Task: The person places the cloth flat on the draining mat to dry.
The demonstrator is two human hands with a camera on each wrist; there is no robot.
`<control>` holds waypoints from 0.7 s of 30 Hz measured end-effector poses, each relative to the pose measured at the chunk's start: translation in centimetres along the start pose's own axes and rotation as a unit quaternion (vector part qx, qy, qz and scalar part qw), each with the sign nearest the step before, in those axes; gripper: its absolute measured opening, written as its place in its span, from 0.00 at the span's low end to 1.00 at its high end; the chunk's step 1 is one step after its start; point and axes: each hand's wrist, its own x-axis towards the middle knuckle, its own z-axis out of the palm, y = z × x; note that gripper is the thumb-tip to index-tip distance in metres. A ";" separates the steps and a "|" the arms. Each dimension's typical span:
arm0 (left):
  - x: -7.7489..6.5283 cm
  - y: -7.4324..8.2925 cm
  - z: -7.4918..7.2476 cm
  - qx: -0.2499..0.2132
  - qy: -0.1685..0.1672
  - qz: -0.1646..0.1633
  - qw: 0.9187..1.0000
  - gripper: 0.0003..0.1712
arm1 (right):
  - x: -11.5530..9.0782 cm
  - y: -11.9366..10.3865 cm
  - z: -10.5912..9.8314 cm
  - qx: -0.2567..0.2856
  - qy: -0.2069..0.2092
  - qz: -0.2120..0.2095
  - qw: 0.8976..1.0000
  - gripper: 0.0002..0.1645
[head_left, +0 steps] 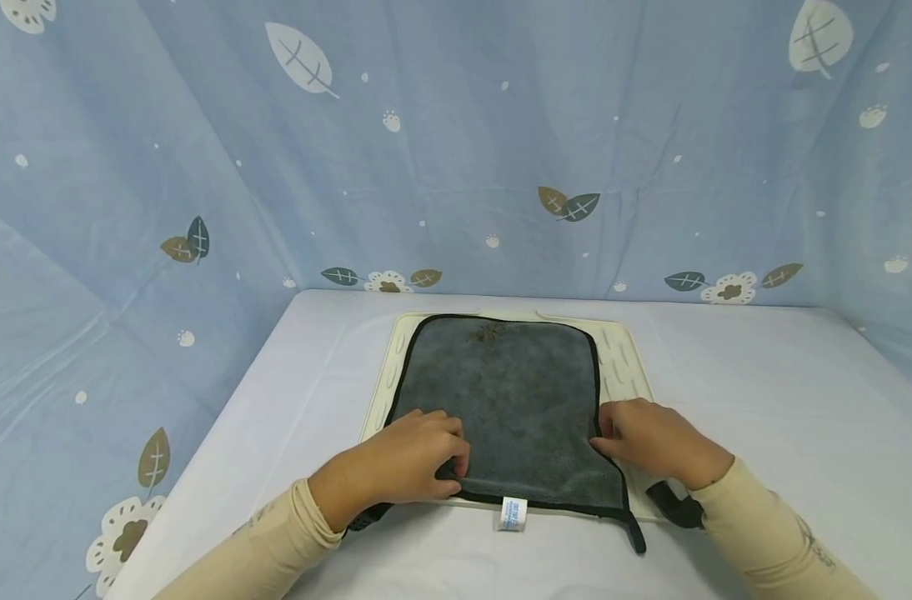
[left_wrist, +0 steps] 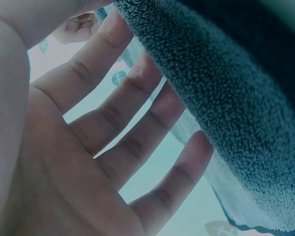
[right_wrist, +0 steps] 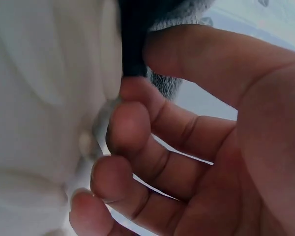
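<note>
A grey towel [head_left: 501, 400] with black trim, a dark stain near its far edge and a white tag [head_left: 512, 514] lies over a cream ridged board [head_left: 623, 354]. My left hand [head_left: 405, 457] pinches the towel at its near left part. In the left wrist view, fingertips [left_wrist: 201, 142] of that hand meet the plush fabric [left_wrist: 226, 98]. At the towel's right side, my right hand [head_left: 647, 437] grips the black trim [right_wrist: 133, 44] between thumb and index finger. The other right fingers curl close beside the board's ridges in the right wrist view.
The board sits on a table with a white cover [head_left: 771, 375]. Blue leaf-print cloth [head_left: 463, 150] hangs behind and at both sides. A black loop [head_left: 634, 532] sticks out from the towel's near right corner. Dark straps show near both wrists.
</note>
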 end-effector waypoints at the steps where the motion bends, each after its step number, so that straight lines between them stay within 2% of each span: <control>1: 0.0 0.0 0.0 -0.001 0.000 0.000 1.000 0.06 | 0.0 -0.1 0.0 0.007 -0.002 -0.002 1.000 0.13; 6: 0.0 0.0 0.0 0.001 0.000 0.000 1.000 0.06 | 0.1 -0.3 0.0 0.033 -0.004 -0.019 0.999 0.13; 11: 0.0 0.0 0.1 0.005 0.003 0.001 1.000 0.07 | 0.1 -0.4 0.1 0.033 0.008 -0.034 0.999 0.14; 21: 0.1 -0.1 0.1 0.004 0.004 0.002 1.000 0.07 | -0.1 -0.5 0.0 0.006 0.029 -0.020 0.999 0.16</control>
